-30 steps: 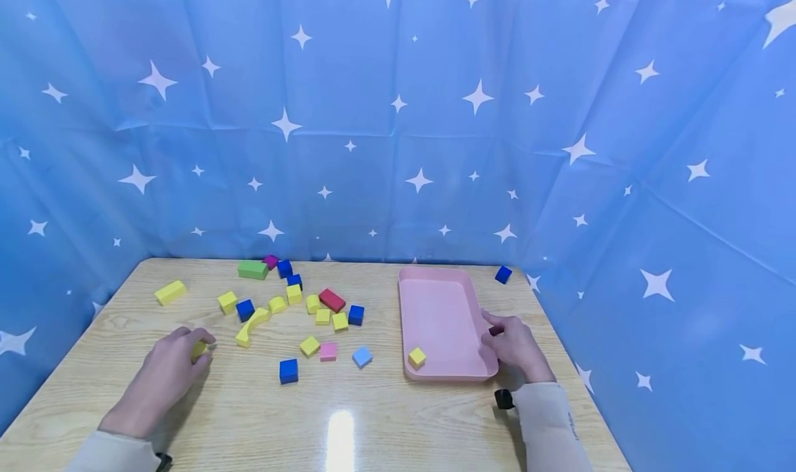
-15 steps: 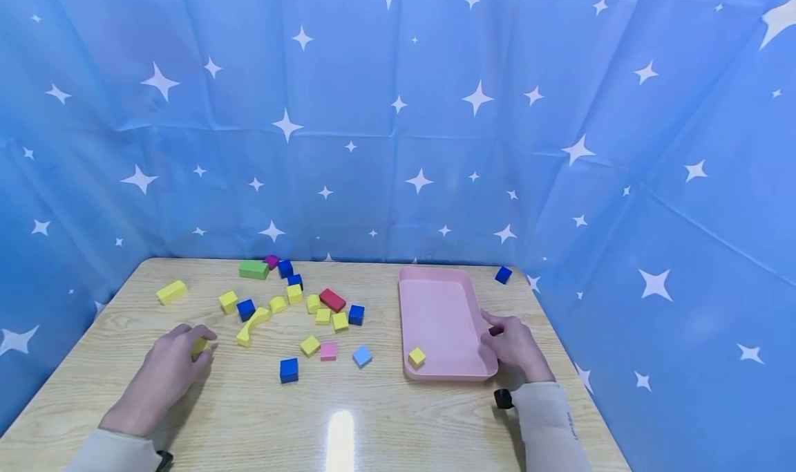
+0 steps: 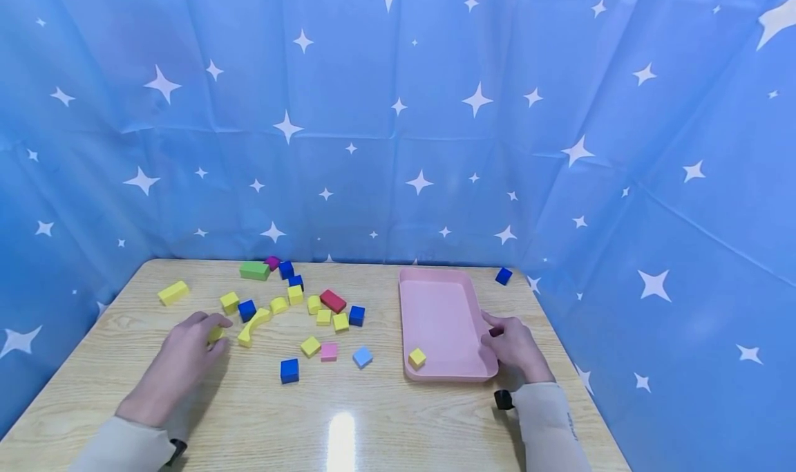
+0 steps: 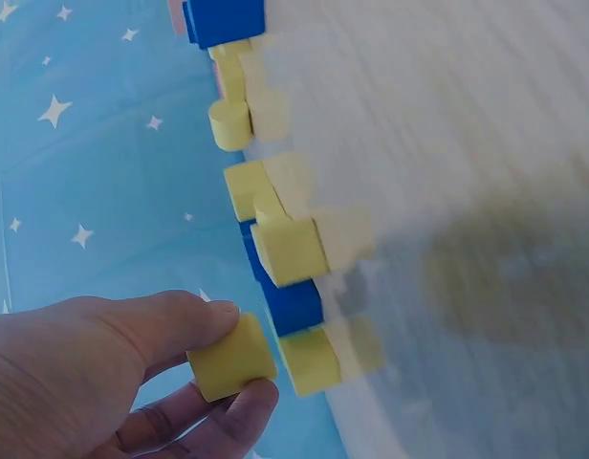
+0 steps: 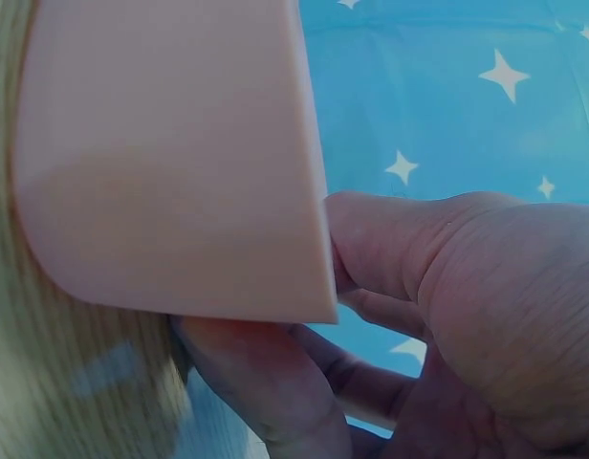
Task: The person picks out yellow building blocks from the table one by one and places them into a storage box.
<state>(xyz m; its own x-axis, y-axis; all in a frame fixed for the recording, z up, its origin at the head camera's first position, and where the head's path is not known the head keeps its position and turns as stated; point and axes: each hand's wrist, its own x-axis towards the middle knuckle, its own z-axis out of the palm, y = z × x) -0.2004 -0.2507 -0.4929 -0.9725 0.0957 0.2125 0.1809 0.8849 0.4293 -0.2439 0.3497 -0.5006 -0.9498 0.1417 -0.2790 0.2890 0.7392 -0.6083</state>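
My left hand [image 3: 184, 353] pinches a yellow block [image 4: 232, 358] between thumb and fingers at the left of the table. In the left wrist view the block looks raised off the tabletop, close to another yellow block [image 4: 311, 361] and a blue block [image 4: 294, 306]. Fingers partly cover it in the head view [image 3: 215, 334]. On the right, my right hand [image 3: 515, 346] grips the right side of a pink tray [image 3: 441, 313]; in the right wrist view one digit lies at the rim and another under the tray wall [image 5: 180, 191]. A yellow cube [image 3: 417, 358] sits inside the tray's near left corner.
Several yellow and blue blocks lie scattered left of the tray, with a yellow arch [image 3: 253, 327], a red block [image 3: 332, 300], a green block [image 3: 254, 271], a pink block [image 3: 329, 352] and a light blue block [image 3: 363, 357]. A blue cube [image 3: 504, 276] lies beyond the tray's right side.
The left hand has moved slightly right and away from me, carrying the yellow block toward the arch. My right hand and the tray have stayed in place.
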